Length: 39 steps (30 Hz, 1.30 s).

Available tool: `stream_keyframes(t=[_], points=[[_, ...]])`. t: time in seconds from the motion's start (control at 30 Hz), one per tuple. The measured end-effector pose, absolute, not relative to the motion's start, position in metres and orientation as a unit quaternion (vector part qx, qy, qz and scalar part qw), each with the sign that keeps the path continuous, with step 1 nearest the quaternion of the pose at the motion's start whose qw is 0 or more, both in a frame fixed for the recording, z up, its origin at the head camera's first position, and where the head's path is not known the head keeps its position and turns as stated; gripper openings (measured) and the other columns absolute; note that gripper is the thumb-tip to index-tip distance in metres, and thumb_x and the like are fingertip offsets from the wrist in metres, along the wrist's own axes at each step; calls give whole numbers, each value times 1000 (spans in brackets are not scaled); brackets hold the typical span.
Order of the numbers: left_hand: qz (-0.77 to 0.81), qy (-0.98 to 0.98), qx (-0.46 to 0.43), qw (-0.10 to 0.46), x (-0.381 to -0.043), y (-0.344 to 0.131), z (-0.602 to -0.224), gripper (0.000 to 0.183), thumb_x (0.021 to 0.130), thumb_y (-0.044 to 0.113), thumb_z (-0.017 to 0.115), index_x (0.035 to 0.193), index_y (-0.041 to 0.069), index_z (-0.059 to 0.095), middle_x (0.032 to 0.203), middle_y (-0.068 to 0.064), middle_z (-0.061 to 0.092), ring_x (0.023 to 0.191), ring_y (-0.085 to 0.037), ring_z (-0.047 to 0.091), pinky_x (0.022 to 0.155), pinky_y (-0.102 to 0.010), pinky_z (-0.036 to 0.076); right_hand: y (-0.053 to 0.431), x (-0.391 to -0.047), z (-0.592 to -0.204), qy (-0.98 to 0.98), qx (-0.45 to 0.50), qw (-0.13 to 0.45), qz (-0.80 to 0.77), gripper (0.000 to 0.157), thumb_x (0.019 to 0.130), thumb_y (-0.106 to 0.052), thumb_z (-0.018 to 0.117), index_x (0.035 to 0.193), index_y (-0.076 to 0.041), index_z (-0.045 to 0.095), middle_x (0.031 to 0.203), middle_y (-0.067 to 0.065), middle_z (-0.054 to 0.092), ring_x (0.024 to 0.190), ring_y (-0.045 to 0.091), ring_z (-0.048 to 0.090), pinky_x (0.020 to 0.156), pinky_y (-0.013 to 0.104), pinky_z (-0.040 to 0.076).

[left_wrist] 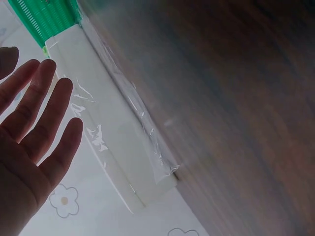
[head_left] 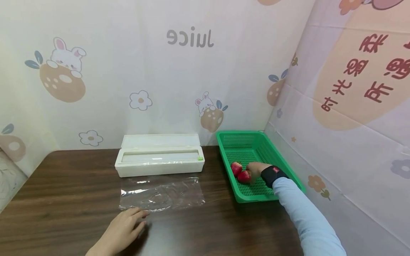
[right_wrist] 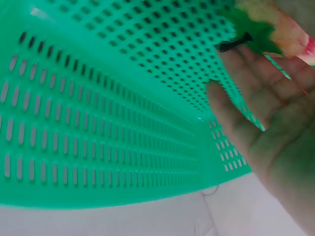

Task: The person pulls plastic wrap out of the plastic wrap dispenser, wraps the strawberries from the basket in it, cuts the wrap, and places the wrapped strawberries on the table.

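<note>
My right hand (head_left: 255,170) reaches into the green basket (head_left: 229,167), beside two red fruits. The nearer red fruit (head_left: 244,176) is right at its fingers; the other red fruit (head_left: 236,168) lies just behind. In the right wrist view, a pale and red fruit (right_wrist: 288,32) with a green leaf and dark stem sits close to loosely extended fingers (right_wrist: 236,118). Its contact with them is partly hidden. My left hand (head_left: 123,229) is over the table, fingers spread and holding nothing, near the front edge of a clear plastic film sheet (head_left: 179,193).
Behind the film stands a white cling film box (head_left: 160,170), its lid raised and a roll inside. The dark wooden table (head_left: 64,192) meets a printed cloth wall (head_left: 173,78) at the back. Another cloth wall (head_left: 352,149) runs along the basket's right side.
</note>
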<state>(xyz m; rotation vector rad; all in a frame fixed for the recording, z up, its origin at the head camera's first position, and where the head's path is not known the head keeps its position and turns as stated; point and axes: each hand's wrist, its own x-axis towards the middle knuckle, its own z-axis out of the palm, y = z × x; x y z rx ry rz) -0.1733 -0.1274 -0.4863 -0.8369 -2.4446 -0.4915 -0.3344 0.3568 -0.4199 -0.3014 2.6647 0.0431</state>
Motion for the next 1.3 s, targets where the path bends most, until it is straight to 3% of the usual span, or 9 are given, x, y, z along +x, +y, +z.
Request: stream_keyframes(t=[0.23,0.47,0.7,0.87,1.0,1.17,1.3], points=[[-183,-911,-293,224,-169,-129,-487,25,70,16,76,94,15,70,91,9,64,84,-12,62,70,-33,50,349,-319,-392,974,-132,183,-29,49,67,-12,78,110,1,60,99,11,63,87,23,58,71,37,48],[-196,-925,-264,189,-164,-123,-488,21,74,16,73,95,16,69,93,9,64,87,-12,62,72,-33,50,347,-298,-344,982,-153,64,-91,54,71,-18,75,118,2,54,97,13,62,79,21,56,63,32,45],[-242,-934,-231,124,-167,-118,-483,22,79,17,69,101,14,68,100,3,66,91,-17,64,77,-37,51,283,-258,-314,968,-224,-38,-106,56,73,-18,76,120,1,54,109,18,60,94,30,58,74,42,50],[-372,-900,-222,53,-174,-107,-473,24,84,14,64,107,9,65,104,-3,65,92,-18,63,78,-32,52,231,-235,-327,942,-314,-10,-115,54,71,-22,78,119,-10,57,106,3,60,94,16,57,77,34,49],[-525,-824,-208,-47,-179,-95,-461,32,88,18,60,116,2,59,112,-15,63,98,-24,62,81,-25,51,197,-223,-346,914,-390,27,-105,53,72,-26,77,119,-14,57,106,-3,59,96,10,56,81,29,49],[-627,-736,-184,-178,-184,-83,-451,49,88,26,60,128,-1,48,126,-21,54,114,-29,54,91,-33,46,164,-214,-370,886,-451,64,-82,53,73,-29,77,121,-17,57,108,-4,57,99,9,55,83,28,49],[-643,-709,-167,-237,-183,-78,-453,57,87,26,61,133,-1,41,128,-21,52,117,-29,52,94,-39,44,146,-210,-384,872,-476,82,-79,54,73,-30,77,121,-19,57,107,-6,56,98,7,53,82,24,49]])
